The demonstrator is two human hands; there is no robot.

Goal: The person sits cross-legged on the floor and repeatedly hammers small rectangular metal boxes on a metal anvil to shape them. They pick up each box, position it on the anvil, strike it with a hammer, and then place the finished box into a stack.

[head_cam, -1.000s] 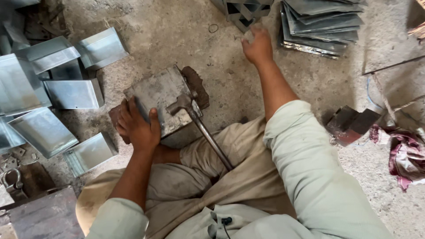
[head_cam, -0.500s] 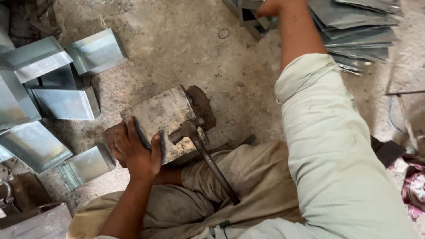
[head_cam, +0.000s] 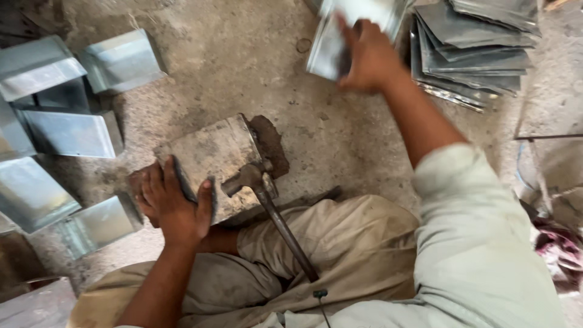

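My left hand rests on the near edge of a heavy grey metal block on the ground, fingers curled over a dark strip on it. A hammer lies with its head on the block and its handle across my lap. My right hand is stretched out far ahead and grips a shiny metal sheet piece, lifted off the ground beside a stack of flat grey sheets.
Several folded open-ended sheet-metal boxes lie to the left on the dusty concrete floor. A reddish cloth and thin rods sit at the right edge. My legs in beige trousers fill the foreground.
My right hand reached to the stack and has come back up holding a metal sheet piece. My left hand stayed on the block; the hammer has not moved.
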